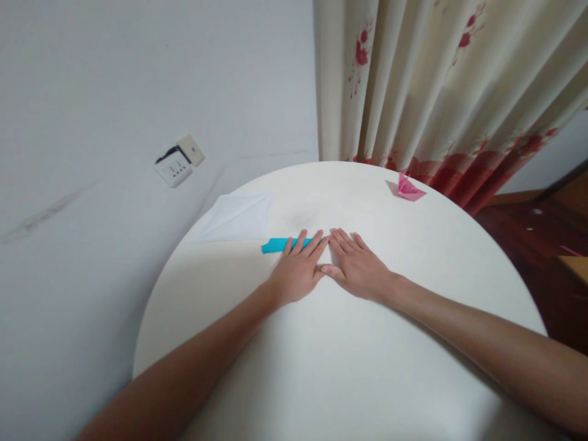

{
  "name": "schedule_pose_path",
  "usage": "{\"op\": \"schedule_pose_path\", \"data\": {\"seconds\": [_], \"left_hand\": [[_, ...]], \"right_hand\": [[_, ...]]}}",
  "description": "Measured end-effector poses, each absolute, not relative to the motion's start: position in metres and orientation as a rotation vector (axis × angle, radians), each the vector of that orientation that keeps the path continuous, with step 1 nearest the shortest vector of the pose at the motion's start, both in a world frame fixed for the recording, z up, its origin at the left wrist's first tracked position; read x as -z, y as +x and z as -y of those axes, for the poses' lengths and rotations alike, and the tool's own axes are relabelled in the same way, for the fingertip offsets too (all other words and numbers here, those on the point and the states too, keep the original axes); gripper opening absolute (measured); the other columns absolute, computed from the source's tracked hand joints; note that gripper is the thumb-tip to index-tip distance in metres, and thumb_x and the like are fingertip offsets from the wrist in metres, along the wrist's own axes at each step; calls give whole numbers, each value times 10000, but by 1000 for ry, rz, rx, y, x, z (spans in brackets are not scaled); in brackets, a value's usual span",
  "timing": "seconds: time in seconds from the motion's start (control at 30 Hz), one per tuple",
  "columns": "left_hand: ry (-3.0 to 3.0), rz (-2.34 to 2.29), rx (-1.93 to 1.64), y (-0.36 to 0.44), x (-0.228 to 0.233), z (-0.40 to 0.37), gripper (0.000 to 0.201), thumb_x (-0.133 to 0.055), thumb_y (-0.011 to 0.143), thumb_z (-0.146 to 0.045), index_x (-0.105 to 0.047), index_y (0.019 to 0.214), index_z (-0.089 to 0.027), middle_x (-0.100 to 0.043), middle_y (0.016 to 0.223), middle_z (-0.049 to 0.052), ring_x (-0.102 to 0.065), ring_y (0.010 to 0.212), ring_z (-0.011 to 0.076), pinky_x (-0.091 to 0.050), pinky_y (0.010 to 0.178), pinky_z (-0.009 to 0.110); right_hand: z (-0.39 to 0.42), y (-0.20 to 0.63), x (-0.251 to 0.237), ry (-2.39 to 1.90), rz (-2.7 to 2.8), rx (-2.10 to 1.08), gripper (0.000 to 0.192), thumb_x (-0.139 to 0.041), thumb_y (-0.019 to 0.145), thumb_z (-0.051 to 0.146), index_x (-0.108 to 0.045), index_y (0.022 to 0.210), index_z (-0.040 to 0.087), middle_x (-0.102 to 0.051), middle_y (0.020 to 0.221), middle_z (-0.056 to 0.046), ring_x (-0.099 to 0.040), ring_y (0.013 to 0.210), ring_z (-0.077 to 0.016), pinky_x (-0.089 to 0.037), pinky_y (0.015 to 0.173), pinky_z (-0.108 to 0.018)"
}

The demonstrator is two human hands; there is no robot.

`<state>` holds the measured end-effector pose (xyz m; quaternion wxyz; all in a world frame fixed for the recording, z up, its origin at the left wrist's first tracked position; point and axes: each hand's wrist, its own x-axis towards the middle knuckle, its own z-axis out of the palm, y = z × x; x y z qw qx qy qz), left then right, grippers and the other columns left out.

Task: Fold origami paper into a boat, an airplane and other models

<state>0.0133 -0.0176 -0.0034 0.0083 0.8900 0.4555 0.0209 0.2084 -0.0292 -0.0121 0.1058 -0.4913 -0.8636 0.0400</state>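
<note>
A narrow folded strip of teal paper (274, 245) lies on the round white table (321, 380), its left end sticking out. My left hand (298, 269) lies flat on the strip, fingers together, pressing it down. My right hand (356, 263) lies flat beside it, fingertips touching those of the left hand; whether paper is under it is hidden. A small pink folded paper figure (408, 188) stands near the table's far edge, well beyond my right hand.
A white sheet or bag (239, 217) lies at the table's far left edge. A wall socket (179, 162) sits on the grey wall at the left. A cream curtain with red flowers (436, 92) hangs behind the table. Dark wooden floor (528, 226) shows at right.
</note>
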Motion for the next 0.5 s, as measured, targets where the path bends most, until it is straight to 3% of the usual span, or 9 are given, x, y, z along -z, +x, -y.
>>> {"op": "schedule_pose_path", "data": {"seconds": [0.13,0.37,0.5], "left_hand": [[2699,-1697,-51,17,2,26,652,-405,1011,-547,-289,1598,-290,-209,1682,60,-176,1492,530,-276,1132,709],[2560,-1985,117,14,3,20,811,-353,997,-625,-295,1582,-66,-185,1672,187,-212,1464,560,-261,1148,679],[2494,-2096,139,10,6,13,834,-321,995,-645,-282,1583,-55,-190,1661,227,-208,1458,574,-275,1125,703]], "right_hand": [[30,208,11,-1459,2548,-66,880,-189,1012,672,-336,1542,-14,-270,1618,-263,-215,1533,-341,-187,1234,-560],[31,208,13,-1492,2566,63,924,-201,998,690,-367,1513,-59,-284,1601,-289,-251,1515,-377,-228,1222,-542],[30,208,15,-1477,2569,85,936,-199,993,697,-367,1510,-64,-306,1586,-303,-274,1506,-385,-245,1211,-545]]}}
